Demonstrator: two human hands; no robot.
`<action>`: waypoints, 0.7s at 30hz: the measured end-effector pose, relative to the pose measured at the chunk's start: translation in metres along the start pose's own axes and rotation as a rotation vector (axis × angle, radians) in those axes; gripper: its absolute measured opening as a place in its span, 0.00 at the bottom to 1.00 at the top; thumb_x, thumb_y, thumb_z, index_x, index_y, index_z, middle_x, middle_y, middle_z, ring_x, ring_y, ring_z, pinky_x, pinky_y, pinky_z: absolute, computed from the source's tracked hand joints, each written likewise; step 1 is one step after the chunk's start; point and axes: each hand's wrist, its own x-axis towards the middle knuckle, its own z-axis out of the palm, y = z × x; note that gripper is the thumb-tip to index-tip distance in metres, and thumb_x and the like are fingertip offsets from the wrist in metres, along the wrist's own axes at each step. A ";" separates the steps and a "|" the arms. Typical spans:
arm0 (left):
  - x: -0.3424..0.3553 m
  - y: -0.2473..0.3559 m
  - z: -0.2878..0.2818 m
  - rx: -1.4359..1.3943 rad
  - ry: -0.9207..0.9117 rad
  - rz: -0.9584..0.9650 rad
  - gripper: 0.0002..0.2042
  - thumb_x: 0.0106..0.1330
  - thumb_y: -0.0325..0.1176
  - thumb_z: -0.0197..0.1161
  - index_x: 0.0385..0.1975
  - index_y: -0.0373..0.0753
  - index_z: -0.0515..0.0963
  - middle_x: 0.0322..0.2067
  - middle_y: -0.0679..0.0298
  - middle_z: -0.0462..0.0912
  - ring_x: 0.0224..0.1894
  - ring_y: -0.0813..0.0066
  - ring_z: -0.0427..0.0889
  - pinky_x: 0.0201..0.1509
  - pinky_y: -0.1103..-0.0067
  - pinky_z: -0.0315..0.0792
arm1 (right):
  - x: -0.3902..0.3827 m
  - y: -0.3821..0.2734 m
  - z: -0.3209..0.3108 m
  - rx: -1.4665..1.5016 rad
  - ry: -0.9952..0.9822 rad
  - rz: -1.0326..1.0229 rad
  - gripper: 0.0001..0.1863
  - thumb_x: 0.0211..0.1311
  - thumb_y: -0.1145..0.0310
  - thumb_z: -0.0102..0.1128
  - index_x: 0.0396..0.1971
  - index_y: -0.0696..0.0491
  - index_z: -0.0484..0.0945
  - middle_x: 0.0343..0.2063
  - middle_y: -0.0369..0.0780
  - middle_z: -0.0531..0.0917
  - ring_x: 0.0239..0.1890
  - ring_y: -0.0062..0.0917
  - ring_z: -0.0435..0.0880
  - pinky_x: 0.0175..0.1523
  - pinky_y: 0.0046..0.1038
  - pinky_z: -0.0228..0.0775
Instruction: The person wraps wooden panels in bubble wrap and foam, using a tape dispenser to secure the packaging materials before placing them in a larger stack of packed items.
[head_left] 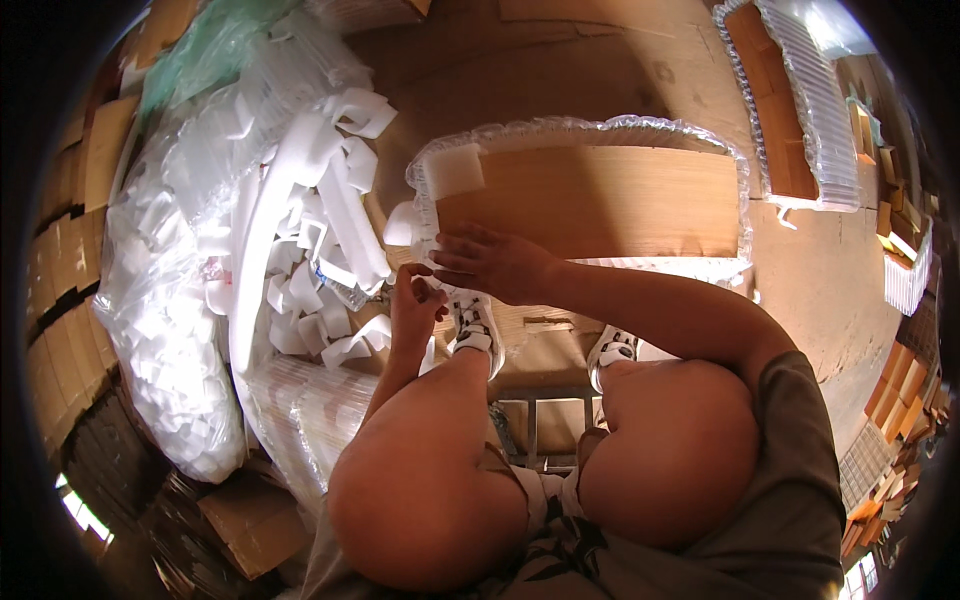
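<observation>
In front of my feet lies a flat light-brown wooden panel (610, 200), edged by clear air-cushion wrap (600, 125). A square of white foam (455, 172) covers its far left corner. My right hand (497, 263) reaches across to the panel's near left corner, with its fingers stretched out over the edge and the wrap. Just left of it, my left hand (416, 305) is closed, fingers curled and the index finger bent toward the right fingertips. Whatever it may grip at the wrap's edge is too small to make out.
White foam strips and offcuts (300, 290) pile up on the left beside a big clear bag (175, 350) of foam pieces. Another wrapped panel (775, 110) lies at the far right. Cardboard stacks (65, 260) line the left side; wooden pieces (895, 390) are heaped at right.
</observation>
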 end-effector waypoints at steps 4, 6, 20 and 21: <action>0.000 -0.003 -0.004 -0.060 0.022 0.007 0.18 0.63 0.17 0.62 0.50 0.38 0.68 0.23 0.66 0.74 0.22 0.78 0.77 0.25 0.80 0.72 | 0.003 -0.006 -0.006 -0.034 -0.026 0.025 0.28 0.68 0.62 0.54 0.68 0.43 0.71 0.72 0.35 0.67 0.78 0.33 0.58 0.83 0.42 0.44; 0.002 -0.006 -0.006 -0.032 0.002 0.062 0.18 0.63 0.17 0.62 0.51 0.38 0.68 0.24 0.65 0.75 0.22 0.77 0.77 0.25 0.80 0.72 | 0.006 -0.010 -0.012 -0.077 -0.102 0.060 0.27 0.68 0.62 0.54 0.68 0.43 0.72 0.73 0.35 0.67 0.78 0.34 0.56 0.83 0.42 0.42; 0.005 -0.011 -0.014 -0.127 -0.120 0.030 0.25 0.67 0.19 0.62 0.60 0.42 0.59 0.24 0.62 0.78 0.21 0.75 0.79 0.25 0.76 0.73 | 0.016 0.003 -0.026 0.247 -0.122 0.070 0.32 0.68 0.61 0.60 0.70 0.53 0.68 0.75 0.42 0.62 0.80 0.37 0.52 0.82 0.44 0.43; 0.006 -0.011 -0.014 -0.175 -0.145 0.025 0.24 0.71 0.21 0.60 0.61 0.43 0.58 0.25 0.60 0.80 0.22 0.75 0.80 0.26 0.76 0.74 | 0.017 0.004 -0.032 0.311 -0.157 0.112 0.32 0.68 0.60 0.60 0.70 0.55 0.67 0.75 0.44 0.62 0.80 0.38 0.52 0.82 0.45 0.43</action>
